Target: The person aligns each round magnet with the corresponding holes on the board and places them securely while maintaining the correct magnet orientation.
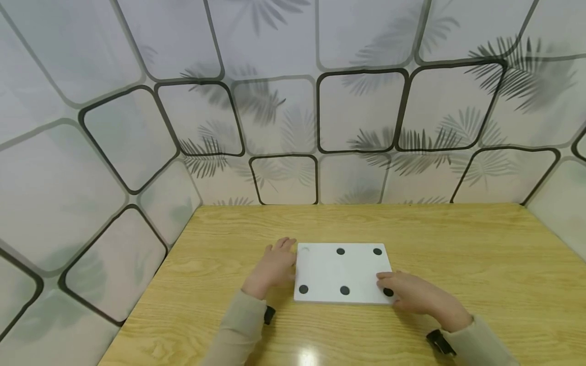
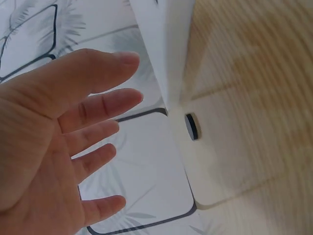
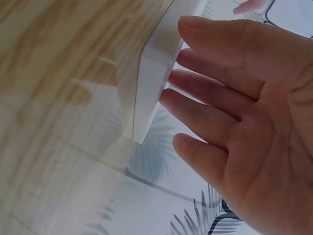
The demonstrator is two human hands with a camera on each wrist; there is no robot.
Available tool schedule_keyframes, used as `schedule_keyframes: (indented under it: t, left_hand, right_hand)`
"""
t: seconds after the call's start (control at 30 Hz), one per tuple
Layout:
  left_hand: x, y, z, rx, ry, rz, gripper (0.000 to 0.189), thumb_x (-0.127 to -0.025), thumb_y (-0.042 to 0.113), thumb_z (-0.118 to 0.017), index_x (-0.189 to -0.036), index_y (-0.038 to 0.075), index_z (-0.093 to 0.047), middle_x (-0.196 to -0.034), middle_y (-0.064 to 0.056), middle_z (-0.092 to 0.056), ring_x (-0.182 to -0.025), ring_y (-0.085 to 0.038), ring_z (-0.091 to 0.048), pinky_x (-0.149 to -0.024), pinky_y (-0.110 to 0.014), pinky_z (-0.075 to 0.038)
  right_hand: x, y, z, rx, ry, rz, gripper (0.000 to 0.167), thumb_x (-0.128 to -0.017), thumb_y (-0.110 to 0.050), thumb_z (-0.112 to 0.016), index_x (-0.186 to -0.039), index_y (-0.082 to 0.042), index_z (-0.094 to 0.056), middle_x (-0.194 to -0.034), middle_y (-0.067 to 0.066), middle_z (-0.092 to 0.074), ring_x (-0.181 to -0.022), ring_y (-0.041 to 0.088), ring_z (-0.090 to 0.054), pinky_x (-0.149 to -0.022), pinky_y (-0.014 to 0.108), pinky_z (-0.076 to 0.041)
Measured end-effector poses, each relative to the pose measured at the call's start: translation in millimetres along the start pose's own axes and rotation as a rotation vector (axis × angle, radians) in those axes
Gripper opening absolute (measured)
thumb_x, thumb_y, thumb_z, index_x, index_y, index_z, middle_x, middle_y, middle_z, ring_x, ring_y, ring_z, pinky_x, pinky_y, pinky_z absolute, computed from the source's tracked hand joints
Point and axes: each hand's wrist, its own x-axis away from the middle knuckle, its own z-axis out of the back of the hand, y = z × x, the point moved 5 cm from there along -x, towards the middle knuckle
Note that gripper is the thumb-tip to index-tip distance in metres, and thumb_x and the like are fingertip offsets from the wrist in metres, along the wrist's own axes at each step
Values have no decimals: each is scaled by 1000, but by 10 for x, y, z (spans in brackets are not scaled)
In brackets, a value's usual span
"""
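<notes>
A white rectangular board [image 1: 325, 272] lies flat on the table, several black discs [image 1: 345, 290] on its top. Its far left corner shows only a faint round mark [image 1: 305, 249]. My left hand [image 1: 273, 267] is beside the board's left edge, its fingers [image 2: 120, 100] spread and holding nothing. In the left wrist view a loose black disc [image 2: 192, 126] rests on the wood near the board's end. At the near right corner, my right hand [image 1: 414, 292] has its fingertips over the board's edge, fingers nearly straight; in the right wrist view they touch the board [image 3: 151, 81].
The wooden table [image 1: 229, 229] extends around the board on all sides. Behind it stands a wall [image 1: 284, 117] with a rounded-square and leaf pattern, and a similar wall [image 1: 59, 178] rises at the left. Dark straps [image 1: 440, 341] show at the wrists.
</notes>
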Motion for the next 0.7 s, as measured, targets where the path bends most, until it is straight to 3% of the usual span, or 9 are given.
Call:
schedule_keyframes:
  t: [0.17, 0.3, 0.7]
  left_hand:
    - [-26, -148, -2, 35, 32, 28, 9, -72, 17, -69, -71, 11, -62, -136, -15, -32, -125, -35, -24, -91, -59, -26]
    - [-60, -219, -3, 36, 42, 53, 8, -73, 15, -66, -69, 12, -60, -136, -16, -32, -125, -35, -23, -91, -59, -25]
    - [-206, -300, -58, 11, -31, 121, 27, -76, 22, -68, -58, 14, -51, -138, -13, -30, -127, -33, -20, -94, -57, -23]
  right_hand:
    - [-4, -5, -1, 12, 5, 13, 36, -70, 7, -65, -105, 4, -58, -118, 21, -51, -109, 37, -46, -90, 48, -34]
    - [-6, -3, 0, 17, 10, 20, 34, -69, 8, -65, -102, 3, -59, -118, 21, -51, -108, 37, -47, -89, 48, -35]
    - [3, -6, -1, 22, 12, 25, 32, -70, 6, -66, -101, 0, -59, -118, 20, -51, -107, 36, -48, -88, 48, -36]
